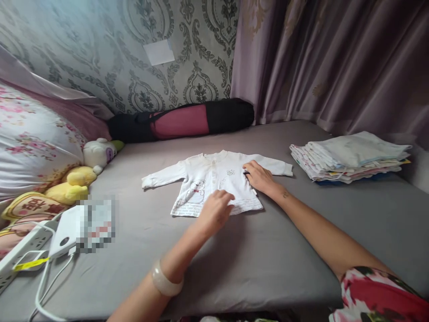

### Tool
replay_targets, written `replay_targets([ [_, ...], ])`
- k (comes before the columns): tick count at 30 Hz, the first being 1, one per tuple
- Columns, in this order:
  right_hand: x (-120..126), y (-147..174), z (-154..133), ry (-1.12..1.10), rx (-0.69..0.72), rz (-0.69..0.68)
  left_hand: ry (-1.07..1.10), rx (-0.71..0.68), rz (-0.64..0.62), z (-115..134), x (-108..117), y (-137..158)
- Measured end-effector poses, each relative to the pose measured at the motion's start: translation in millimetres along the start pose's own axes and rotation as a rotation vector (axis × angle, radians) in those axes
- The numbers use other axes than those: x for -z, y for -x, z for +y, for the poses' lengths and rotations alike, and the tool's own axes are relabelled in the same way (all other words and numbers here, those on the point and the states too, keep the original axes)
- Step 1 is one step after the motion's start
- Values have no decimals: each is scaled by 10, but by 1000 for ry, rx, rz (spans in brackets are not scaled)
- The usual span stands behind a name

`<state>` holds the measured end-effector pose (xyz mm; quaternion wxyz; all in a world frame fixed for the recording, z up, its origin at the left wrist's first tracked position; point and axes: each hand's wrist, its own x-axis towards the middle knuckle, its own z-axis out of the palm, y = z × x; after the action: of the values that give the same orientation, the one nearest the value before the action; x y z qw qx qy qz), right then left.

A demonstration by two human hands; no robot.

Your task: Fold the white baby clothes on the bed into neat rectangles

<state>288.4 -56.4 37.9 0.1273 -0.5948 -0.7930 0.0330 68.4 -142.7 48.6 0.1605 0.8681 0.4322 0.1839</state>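
The white shirt point(214, 176) lies flat under the curled left hand point(216, 209) and the bent right hand point(260, 178); whether either pinches it, I cannot tell. Uneven pulling may crease it.

Shirt point(192, 172): on the bed point(150, 268); reference point.
Cloth stack point(351, 156): on the bed, right of the shirt, apart from it.
Long bundle point(181, 120): behind the shirt, well apart.
Curtain point(301, 62): behind the shirt, toward its right.
Plush toys point(79, 176): left of the shirt, well apart.
Power strip point(25, 248): before the shirt, far to its left.
Paper sheet point(158, 52): on the wall point(100, 44) behind the shirt.
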Motion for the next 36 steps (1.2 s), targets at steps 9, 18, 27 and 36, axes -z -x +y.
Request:
replay_targets([
  [9,-32,-255,226,156,228,1,-188,-81,-179,374,-319,-269],
  [18,61,-115,250,-334,94,8,590,336,98,-153,-178,-503],
  [27,187,1,1,-741,148,-58,888,414,120,-117,98,-550],
  [36,218,-21,15,-870,98,-38,181,263,83,-95,12,-213],
])
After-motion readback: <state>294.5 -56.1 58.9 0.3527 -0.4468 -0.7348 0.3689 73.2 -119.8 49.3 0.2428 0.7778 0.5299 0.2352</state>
